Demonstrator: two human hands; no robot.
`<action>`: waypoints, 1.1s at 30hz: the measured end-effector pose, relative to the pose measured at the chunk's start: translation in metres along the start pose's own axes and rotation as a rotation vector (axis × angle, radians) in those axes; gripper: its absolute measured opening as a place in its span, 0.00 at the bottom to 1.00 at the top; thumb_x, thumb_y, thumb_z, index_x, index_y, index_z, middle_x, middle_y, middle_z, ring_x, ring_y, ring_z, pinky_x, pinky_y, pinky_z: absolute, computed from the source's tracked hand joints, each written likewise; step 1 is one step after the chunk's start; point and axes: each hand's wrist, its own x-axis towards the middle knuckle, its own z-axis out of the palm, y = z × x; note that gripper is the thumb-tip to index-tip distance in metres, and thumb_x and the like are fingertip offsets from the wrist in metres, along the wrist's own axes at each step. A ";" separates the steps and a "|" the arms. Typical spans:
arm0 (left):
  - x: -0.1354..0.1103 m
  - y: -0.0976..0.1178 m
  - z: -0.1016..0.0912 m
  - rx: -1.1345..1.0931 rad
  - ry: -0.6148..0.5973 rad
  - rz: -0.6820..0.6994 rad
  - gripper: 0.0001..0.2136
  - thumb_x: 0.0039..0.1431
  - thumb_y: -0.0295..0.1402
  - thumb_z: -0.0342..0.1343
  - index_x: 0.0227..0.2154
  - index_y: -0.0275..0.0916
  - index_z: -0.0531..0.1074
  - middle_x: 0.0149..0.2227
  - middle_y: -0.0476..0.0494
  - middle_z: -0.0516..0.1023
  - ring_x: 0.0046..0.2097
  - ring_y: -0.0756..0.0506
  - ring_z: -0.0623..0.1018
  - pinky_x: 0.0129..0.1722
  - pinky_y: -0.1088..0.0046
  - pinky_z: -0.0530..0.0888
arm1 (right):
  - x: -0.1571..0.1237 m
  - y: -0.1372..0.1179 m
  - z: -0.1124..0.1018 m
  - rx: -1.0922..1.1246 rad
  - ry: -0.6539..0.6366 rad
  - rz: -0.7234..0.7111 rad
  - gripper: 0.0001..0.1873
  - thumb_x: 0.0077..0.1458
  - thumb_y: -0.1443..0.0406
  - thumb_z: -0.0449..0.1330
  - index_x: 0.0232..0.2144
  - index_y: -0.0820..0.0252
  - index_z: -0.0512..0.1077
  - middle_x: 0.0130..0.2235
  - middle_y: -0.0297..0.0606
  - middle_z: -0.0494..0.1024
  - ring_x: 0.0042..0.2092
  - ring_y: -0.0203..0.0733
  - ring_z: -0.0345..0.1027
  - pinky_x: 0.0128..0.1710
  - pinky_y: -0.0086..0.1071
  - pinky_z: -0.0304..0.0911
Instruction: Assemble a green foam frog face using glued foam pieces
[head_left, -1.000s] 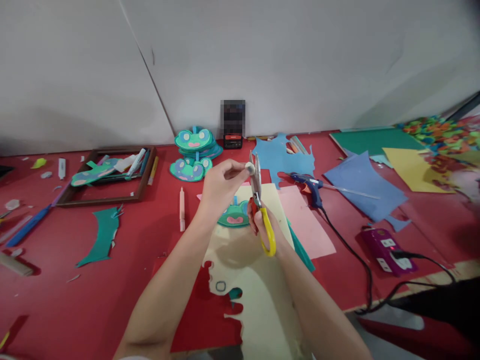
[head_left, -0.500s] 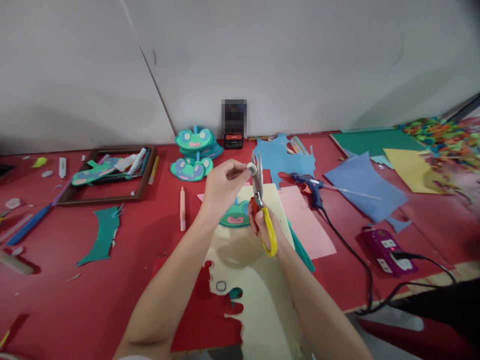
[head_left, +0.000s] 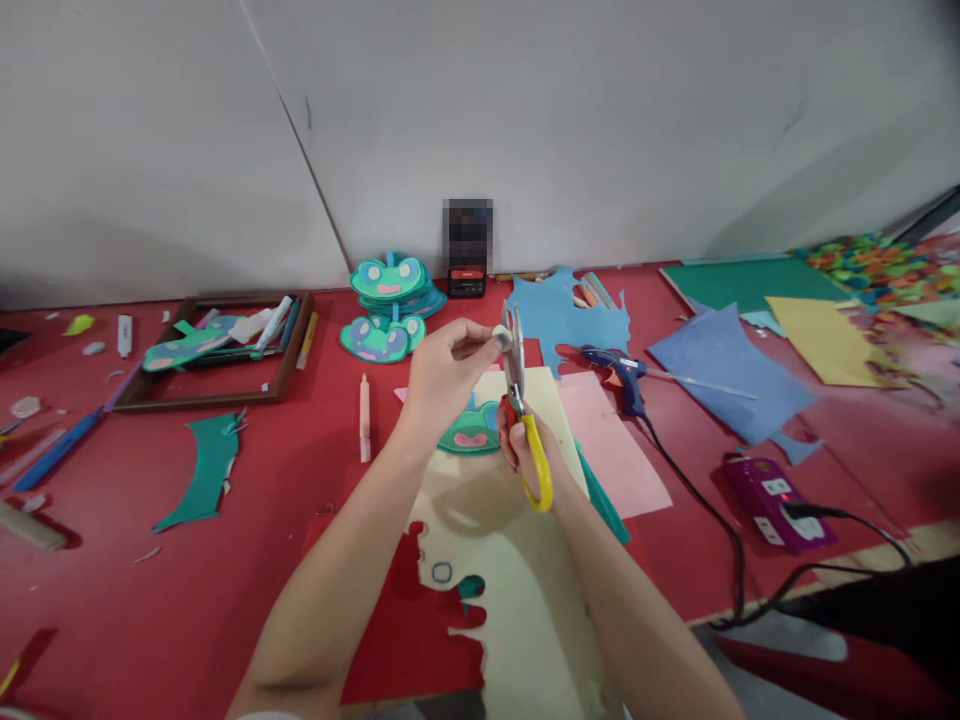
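My left hand (head_left: 442, 375) pinches a tiny pale paper piece (head_left: 501, 340) between thumb and fingers, holding it up against the blades of the scissors (head_left: 519, 400). My right hand (head_left: 529, 455) grips the yellow and red handles of the scissors, blades pointing up and nearly together. Both hands hover above a cream sheet (head_left: 495, 560) with cut-out edges. A green frog face cut-out (head_left: 469, 432) lies on that sheet just under my hands.
A blue glue gun (head_left: 622, 375) and its cable lie right of the pink sheet (head_left: 611, 440). A purple power strip (head_left: 776, 500) sits near the table's front edge. Frog cut-outs (head_left: 390, 300), a wooden frame (head_left: 217, 350) with pens, a glue stick (head_left: 364, 415) and coloured sheets (head_left: 731, 375) surround the hands.
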 end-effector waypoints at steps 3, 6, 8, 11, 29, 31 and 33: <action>0.000 0.002 -0.002 0.022 -0.009 -0.002 0.06 0.50 0.35 0.58 0.27 0.38 0.71 0.31 0.46 0.78 0.36 0.48 0.77 0.40 0.70 0.73 | -0.001 0.000 -0.001 -0.030 -0.002 -0.006 0.25 0.50 0.41 0.50 0.30 0.57 0.59 0.21 0.27 0.57 0.20 0.30 0.46 0.17 0.26 0.46; 0.000 0.003 -0.003 0.042 -0.010 -0.007 0.07 0.50 0.36 0.58 0.27 0.37 0.72 0.31 0.45 0.78 0.36 0.48 0.77 0.40 0.70 0.74 | -0.002 -0.001 -0.001 -0.041 -0.009 -0.001 0.24 0.52 0.42 0.49 0.30 0.57 0.59 0.21 0.27 0.56 0.20 0.29 0.46 0.17 0.26 0.45; 0.000 0.003 -0.003 0.056 -0.010 -0.014 0.08 0.50 0.37 0.59 0.27 0.37 0.72 0.31 0.45 0.78 0.37 0.47 0.77 0.39 0.70 0.74 | -0.002 -0.001 -0.001 -0.046 -0.011 -0.001 0.24 0.52 0.42 0.49 0.29 0.57 0.59 0.20 0.26 0.56 0.19 0.29 0.45 0.17 0.26 0.45; 0.001 0.003 -0.004 0.064 -0.015 -0.009 0.08 0.49 0.38 0.59 0.27 0.38 0.72 0.32 0.45 0.78 0.37 0.46 0.77 0.40 0.69 0.74 | -0.003 -0.003 -0.002 -0.060 -0.015 0.000 0.24 0.52 0.42 0.48 0.30 0.57 0.59 0.20 0.26 0.55 0.19 0.29 0.45 0.17 0.26 0.44; 0.004 0.006 -0.012 0.109 -0.049 0.007 0.08 0.48 0.37 0.59 0.26 0.38 0.73 0.31 0.45 0.78 0.36 0.46 0.77 0.37 0.71 0.73 | -0.002 -0.009 -0.006 -0.139 -0.038 0.045 0.24 0.51 0.43 0.50 0.29 0.57 0.59 0.20 0.26 0.54 0.19 0.30 0.46 0.17 0.26 0.47; 0.005 0.006 -0.013 0.113 -0.053 0.006 0.10 0.47 0.40 0.60 0.26 0.38 0.73 0.31 0.45 0.78 0.36 0.46 0.77 0.37 0.71 0.73 | -0.002 -0.007 -0.006 -0.147 -0.036 0.038 0.24 0.51 0.43 0.50 0.29 0.57 0.59 0.19 0.25 0.54 0.18 0.30 0.45 0.16 0.26 0.47; 0.005 0.006 -0.014 0.123 -0.057 0.004 0.11 0.47 0.41 0.60 0.26 0.38 0.73 0.31 0.45 0.78 0.36 0.46 0.77 0.37 0.71 0.72 | -0.002 -0.006 -0.006 -0.150 -0.030 0.033 0.24 0.51 0.43 0.51 0.28 0.57 0.58 0.19 0.25 0.54 0.18 0.29 0.46 0.16 0.26 0.47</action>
